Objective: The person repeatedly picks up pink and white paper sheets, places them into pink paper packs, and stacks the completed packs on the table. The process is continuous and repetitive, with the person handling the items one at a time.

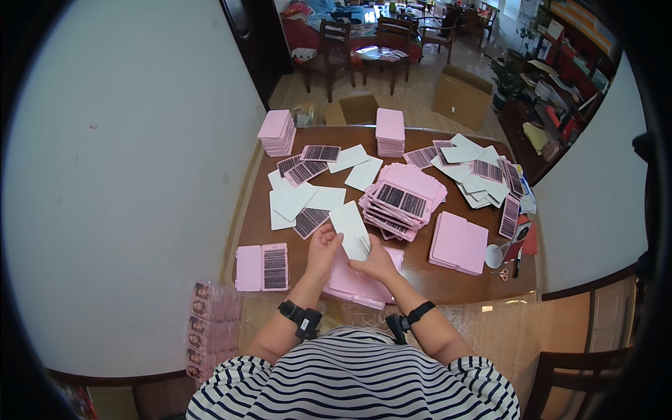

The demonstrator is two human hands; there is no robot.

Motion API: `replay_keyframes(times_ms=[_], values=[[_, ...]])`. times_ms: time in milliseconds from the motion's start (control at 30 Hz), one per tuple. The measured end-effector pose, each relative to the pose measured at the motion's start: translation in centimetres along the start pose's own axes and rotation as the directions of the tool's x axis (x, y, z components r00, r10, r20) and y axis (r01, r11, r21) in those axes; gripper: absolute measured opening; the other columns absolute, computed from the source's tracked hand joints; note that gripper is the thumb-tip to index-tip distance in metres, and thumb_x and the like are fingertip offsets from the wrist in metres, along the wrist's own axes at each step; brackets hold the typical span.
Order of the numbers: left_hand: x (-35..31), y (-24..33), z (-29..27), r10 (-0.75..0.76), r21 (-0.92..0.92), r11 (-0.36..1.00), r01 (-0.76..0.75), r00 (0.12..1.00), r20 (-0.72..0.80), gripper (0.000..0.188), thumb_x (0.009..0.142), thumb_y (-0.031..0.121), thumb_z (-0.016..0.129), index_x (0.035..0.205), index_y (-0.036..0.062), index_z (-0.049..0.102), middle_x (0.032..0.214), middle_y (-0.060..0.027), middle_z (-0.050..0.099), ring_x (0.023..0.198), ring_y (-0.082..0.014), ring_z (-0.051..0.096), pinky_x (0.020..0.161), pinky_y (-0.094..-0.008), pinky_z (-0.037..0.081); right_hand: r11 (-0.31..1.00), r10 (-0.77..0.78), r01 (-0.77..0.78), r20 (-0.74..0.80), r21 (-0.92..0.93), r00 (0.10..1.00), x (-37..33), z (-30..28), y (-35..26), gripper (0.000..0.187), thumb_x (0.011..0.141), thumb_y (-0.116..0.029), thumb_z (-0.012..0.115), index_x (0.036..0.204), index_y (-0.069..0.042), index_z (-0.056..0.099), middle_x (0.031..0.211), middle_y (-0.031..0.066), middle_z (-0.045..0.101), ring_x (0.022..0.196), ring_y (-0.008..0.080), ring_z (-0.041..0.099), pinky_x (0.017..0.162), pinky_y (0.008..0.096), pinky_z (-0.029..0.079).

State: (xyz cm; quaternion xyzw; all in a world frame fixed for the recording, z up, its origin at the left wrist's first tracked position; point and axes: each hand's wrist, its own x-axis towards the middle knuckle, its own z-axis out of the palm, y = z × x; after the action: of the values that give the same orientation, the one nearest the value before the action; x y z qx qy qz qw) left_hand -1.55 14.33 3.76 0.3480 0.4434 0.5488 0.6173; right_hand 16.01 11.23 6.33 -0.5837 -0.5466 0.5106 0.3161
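Observation:
A white rectangular card (pixel 350 222) is held up in front of me between both hands. My left hand (pixel 324 250) pinches its left edge, and my right hand (pixel 376 259) grips its lower right side with the thumb across it. Directly beneath lie open pink cases (pixel 357 283), partly hidden by my hands. Just beyond my right hand rises an untidy pile of open pink cases (pixel 413 183), some showing cards with rows of black lash-like strips. Left of my hands lie loose white cards (pixel 294 203) and pink-edged cards with black rows (pixel 311 221).
An open pink case (pixel 262 267) lies at the near left. Closed pink case stacks (pixel 277 133) (pixel 390 131) stand along the far edge. More pink cases (pixel 458 242), heaped cards (pixel 476 171), a white cup (pixel 493 256) and scissors (pixel 503 274) are right. Cardboard boxes (pixel 462 96) stand beyond the table.

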Motion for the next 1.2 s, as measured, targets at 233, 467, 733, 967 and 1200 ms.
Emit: replay_keyframes(times_ms=[233, 467, 733, 967, 1200], values=[[-2.3, 0.8, 3.7, -0.044, -0.242, 0.949, 0.201, 0.846, 0.531, 0.088, 0.095, 0.03, 0.072, 0.161, 0.0188, 0.015, 0.145, -0.0194, 0.048, 0.125, -0.0305, 0.057, 0.108, -0.0455, 0.045, 0.997, -0.048, 0.033, 0.215, 0.074, 0.976, -5.9, -4.3, 3.2, 0.106, 0.066, -0.037, 0.086, 0.149, 0.004, 0.035, 0.134, 0.0243, 0.057, 0.122, 0.0295, 0.058, 0.103, 0.0359, 0.045], [-5.0, -0.2, 8.6, -0.065, -0.229, 0.932, 0.281, 0.751, 0.657, 0.093, 0.09, 0.051, 0.07, 0.16, 0.0195, 0.019, 0.144, -0.0228, 0.05, 0.132, -0.0382, 0.052, 0.112, -0.0499, 0.042, 1.0, 0.018, -0.019, -0.107, -0.013, 0.994, -9.3, -8.7, 7.7, 0.05, 0.097, -0.042, 0.059, 0.131, -0.005, 0.058, 0.122, 0.0212, 0.066, 0.11, 0.0349, 0.065, 0.093, 0.0426, 0.051], [-8.5, -3.3, 12.2, -0.132, -0.231, 0.866, 0.444, 0.647, 0.751, 0.089, 0.092, 0.06, 0.061, 0.158, 0.0144, 0.024, 0.146, -0.014, 0.05, 0.129, -0.0344, 0.055, 0.107, -0.049, 0.047, 0.916, -0.212, 0.094, -0.27, -0.391, 0.939, -13.6, -14.1, 5.1, 0.028, 0.099, -0.034, 0.053, 0.095, -0.009, 0.065, 0.086, 0.0161, 0.069, 0.082, 0.0383, 0.066, 0.071, 0.0493, 0.049], [-10.0, -5.4, 13.6, -0.193, -0.139, 0.905, 0.403, 0.678, 0.709, 0.087, 0.094, 0.06, 0.058, 0.159, 0.0133, 0.023, 0.145, -0.0111, 0.051, 0.129, -0.0279, 0.055, 0.108, -0.0451, 0.047, 0.926, -0.296, 0.186, -0.326, -0.328, 0.898, -14.3, -14.1, 4.4, 0.024, 0.093, -0.034, 0.062, 0.093, -0.01, 0.067, 0.081, 0.0139, 0.069, 0.076, 0.0352, 0.067, 0.066, 0.0458, 0.05], [-8.9, -4.2, 14.0, -0.063, -0.295, 0.854, 0.428, 0.649, 0.759, 0.079, 0.098, 0.06, 0.05, 0.16, 0.022, 0.02, 0.146, -0.025, 0.048, 0.13, -0.0391, 0.055, 0.109, -0.0521, 0.045, 0.864, -0.186, 0.235, 0.152, -0.444, 0.971, -19.9, -16.9, 7.9, 0.023, 0.089, -0.032, 0.067, 0.086, -0.01, 0.074, 0.078, 0.0125, 0.07, 0.073, 0.0324, 0.067, 0.065, 0.0406, 0.052]])
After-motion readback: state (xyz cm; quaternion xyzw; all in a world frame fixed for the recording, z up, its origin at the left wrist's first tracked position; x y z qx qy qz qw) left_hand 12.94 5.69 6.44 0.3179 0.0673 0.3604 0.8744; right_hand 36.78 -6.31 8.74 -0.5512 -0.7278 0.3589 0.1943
